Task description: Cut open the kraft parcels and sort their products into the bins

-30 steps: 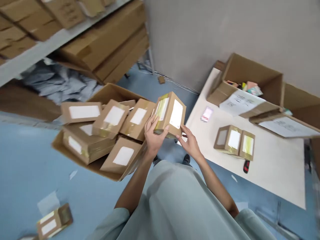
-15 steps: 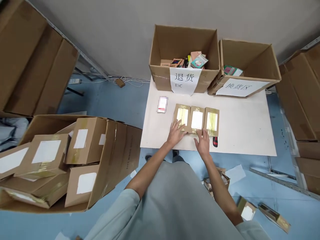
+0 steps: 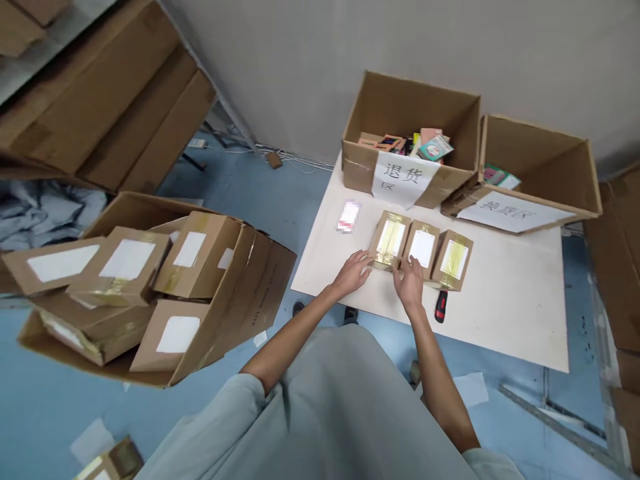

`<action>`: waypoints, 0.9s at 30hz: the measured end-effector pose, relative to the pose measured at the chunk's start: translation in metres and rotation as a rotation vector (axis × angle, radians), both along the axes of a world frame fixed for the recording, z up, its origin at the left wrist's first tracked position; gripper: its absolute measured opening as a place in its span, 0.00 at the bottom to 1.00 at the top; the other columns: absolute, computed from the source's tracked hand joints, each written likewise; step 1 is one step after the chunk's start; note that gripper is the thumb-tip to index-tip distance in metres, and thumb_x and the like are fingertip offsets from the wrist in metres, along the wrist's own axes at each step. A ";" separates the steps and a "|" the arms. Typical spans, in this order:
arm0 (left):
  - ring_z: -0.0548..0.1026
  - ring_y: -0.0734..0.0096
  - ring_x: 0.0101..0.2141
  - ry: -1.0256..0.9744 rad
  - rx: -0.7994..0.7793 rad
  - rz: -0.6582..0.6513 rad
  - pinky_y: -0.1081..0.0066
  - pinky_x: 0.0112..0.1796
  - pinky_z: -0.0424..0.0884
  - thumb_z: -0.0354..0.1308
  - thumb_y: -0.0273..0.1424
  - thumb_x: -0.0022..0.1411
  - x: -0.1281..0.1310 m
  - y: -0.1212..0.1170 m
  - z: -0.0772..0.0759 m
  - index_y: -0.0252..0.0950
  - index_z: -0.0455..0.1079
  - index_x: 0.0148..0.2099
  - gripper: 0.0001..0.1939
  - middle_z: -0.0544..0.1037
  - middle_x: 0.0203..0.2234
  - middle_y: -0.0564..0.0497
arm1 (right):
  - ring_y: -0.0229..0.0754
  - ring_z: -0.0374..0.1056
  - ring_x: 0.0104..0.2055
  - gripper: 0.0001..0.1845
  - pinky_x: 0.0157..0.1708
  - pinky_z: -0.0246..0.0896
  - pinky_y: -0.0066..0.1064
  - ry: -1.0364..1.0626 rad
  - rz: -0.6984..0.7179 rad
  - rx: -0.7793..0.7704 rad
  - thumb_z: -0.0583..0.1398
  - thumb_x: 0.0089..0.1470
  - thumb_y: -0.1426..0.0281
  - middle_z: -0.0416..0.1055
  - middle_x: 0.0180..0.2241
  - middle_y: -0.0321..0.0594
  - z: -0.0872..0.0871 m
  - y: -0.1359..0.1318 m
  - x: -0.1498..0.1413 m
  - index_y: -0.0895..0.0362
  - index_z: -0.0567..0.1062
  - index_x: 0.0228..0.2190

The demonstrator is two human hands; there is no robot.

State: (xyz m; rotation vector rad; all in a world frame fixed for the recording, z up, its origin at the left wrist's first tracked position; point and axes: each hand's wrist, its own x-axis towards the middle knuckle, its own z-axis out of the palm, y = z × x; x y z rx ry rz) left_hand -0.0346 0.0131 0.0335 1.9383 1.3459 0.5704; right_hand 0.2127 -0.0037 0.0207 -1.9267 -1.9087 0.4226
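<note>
Three small taped cardboard parcels with white labels stand side by side on the white table (image 3: 505, 293): a left parcel (image 3: 391, 233), a middle parcel (image 3: 423, 248) and a right parcel (image 3: 453, 259). My left hand (image 3: 353, 272) is open at the left parcel's lower left corner, fingers stretched toward it. Open too, my right hand (image 3: 410, 283) has its fingers at the near edge of the middle parcel and its thumb by the left parcel's near right corner. A red and black box cutter (image 3: 441, 307) lies just nearer than the right parcel.
At the table's back stand two open, labelled cartons, a left carton (image 3: 357, 167) with small packets and a right carton (image 3: 590, 190). A blurred white and red item (image 3: 349, 217) lies at left. Beside the table, a large carton (image 3: 265, 293) holds several parcels.
The view has swung, shifting the table rightward. My left hand has come off the left parcel's top to its side. My right hand has moved left along the parcels' near edge.
</note>
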 end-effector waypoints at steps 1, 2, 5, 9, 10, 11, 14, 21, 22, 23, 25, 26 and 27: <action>0.68 0.48 0.75 -0.008 -0.007 0.070 0.44 0.76 0.67 0.56 0.33 0.79 -0.022 -0.014 0.000 0.40 0.75 0.73 0.25 0.74 0.74 0.40 | 0.67 0.62 0.76 0.28 0.74 0.60 0.66 0.024 0.063 -0.001 0.55 0.74 0.62 0.70 0.71 0.65 0.003 0.001 -0.021 0.61 0.81 0.64; 0.69 0.48 0.75 -0.012 -0.018 0.147 0.44 0.75 0.68 0.56 0.33 0.79 -0.047 -0.029 0.000 0.41 0.76 0.72 0.24 0.74 0.73 0.40 | 0.67 0.63 0.76 0.28 0.75 0.61 0.65 0.048 0.129 -0.010 0.55 0.74 0.60 0.71 0.71 0.64 0.005 0.002 -0.044 0.60 0.81 0.64; 0.73 0.49 0.72 -0.005 -0.042 0.398 0.44 0.74 0.69 0.58 0.33 0.77 -0.130 -0.073 0.000 0.41 0.76 0.70 0.23 0.77 0.71 0.40 | 0.66 0.65 0.75 0.28 0.75 0.61 0.64 0.107 0.328 -0.053 0.56 0.75 0.58 0.71 0.71 0.62 0.010 0.001 -0.122 0.59 0.82 0.64; 0.74 0.48 0.71 0.025 -0.016 0.764 0.44 0.75 0.66 0.59 0.34 0.76 -0.249 -0.131 0.008 0.41 0.74 0.71 0.25 0.77 0.70 0.40 | 0.64 0.68 0.74 0.28 0.75 0.62 0.63 0.155 0.567 -0.127 0.57 0.75 0.57 0.74 0.70 0.61 0.015 -0.005 -0.233 0.58 0.81 0.65; 0.73 0.48 0.72 0.027 0.000 0.854 0.44 0.75 0.66 0.59 0.35 0.76 -0.278 -0.144 0.012 0.41 0.73 0.72 0.25 0.77 0.70 0.39 | 0.63 0.69 0.73 0.28 0.75 0.63 0.62 0.166 0.614 -0.145 0.57 0.75 0.57 0.74 0.69 0.60 0.017 -0.008 -0.261 0.58 0.81 0.65; 0.72 0.48 0.72 0.025 0.020 0.942 0.43 0.75 0.66 0.58 0.36 0.76 -0.307 -0.158 0.017 0.40 0.73 0.72 0.26 0.77 0.70 0.38 | 0.63 0.70 0.72 0.28 0.75 0.64 0.61 0.179 0.657 -0.163 0.57 0.75 0.57 0.75 0.69 0.60 0.018 -0.012 -0.290 0.58 0.82 0.64; 0.70 0.46 0.73 0.018 0.094 1.182 0.42 0.76 0.64 0.59 0.41 0.78 -0.391 -0.198 0.033 0.38 0.70 0.73 0.27 0.75 0.70 0.36 | 0.62 0.73 0.70 0.28 0.74 0.66 0.59 0.238 0.777 -0.220 0.58 0.74 0.55 0.77 0.67 0.59 0.025 -0.026 -0.378 0.58 0.83 0.63; 0.63 0.41 0.76 0.027 0.177 1.444 0.47 0.78 0.57 0.65 0.42 0.78 -0.546 -0.250 0.054 0.28 0.62 0.77 0.36 0.67 0.74 0.29 | 0.60 0.74 0.69 0.28 0.75 0.64 0.58 0.414 0.981 -0.336 0.62 0.70 0.52 0.80 0.65 0.56 0.026 -0.045 -0.578 0.56 0.83 0.61; 0.62 0.41 0.76 0.018 0.161 1.456 0.48 0.78 0.57 0.67 0.42 0.77 -0.561 -0.246 0.052 0.26 0.61 0.77 0.38 0.66 0.74 0.28 | 0.61 0.74 0.69 0.28 0.75 0.64 0.58 0.417 0.989 -0.347 0.63 0.70 0.52 0.80 0.64 0.56 0.024 -0.045 -0.603 0.56 0.83 0.61; 0.62 0.40 0.77 0.004 0.140 1.465 0.48 0.78 0.56 0.70 0.42 0.76 -0.573 -0.239 0.050 0.25 0.60 0.76 0.40 0.66 0.75 0.28 | 0.60 0.74 0.69 0.28 0.75 0.64 0.58 0.414 0.989 -0.354 0.63 0.69 0.53 0.81 0.64 0.56 0.022 -0.043 -0.626 0.56 0.83 0.60; 0.60 0.39 0.77 -0.021 0.089 1.475 0.47 0.78 0.54 0.75 0.43 0.72 -0.590 -0.219 0.044 0.25 0.61 0.75 0.43 0.64 0.75 0.26 | 0.60 0.75 0.68 0.26 0.75 0.64 0.58 0.401 0.982 -0.361 0.65 0.68 0.54 0.81 0.63 0.54 0.019 -0.038 -0.665 0.55 0.84 0.58; 0.60 0.37 0.77 -0.024 0.061 1.476 0.45 0.78 0.53 0.76 0.42 0.70 -0.595 -0.208 0.041 0.25 0.62 0.73 0.43 0.64 0.75 0.25 | 0.61 0.75 0.68 0.25 0.75 0.63 0.58 0.386 0.978 -0.361 0.65 0.67 0.54 0.82 0.62 0.54 0.018 -0.034 -0.680 0.55 0.84 0.58; 0.59 0.36 0.77 -0.023 0.033 1.476 0.43 0.78 0.53 0.77 0.39 0.69 -0.598 -0.200 0.038 0.24 0.63 0.72 0.41 0.64 0.75 0.24 | 0.61 0.75 0.68 0.25 0.75 0.63 0.58 0.365 0.972 -0.360 0.65 0.67 0.55 0.82 0.62 0.55 0.018 -0.029 -0.693 0.56 0.84 0.58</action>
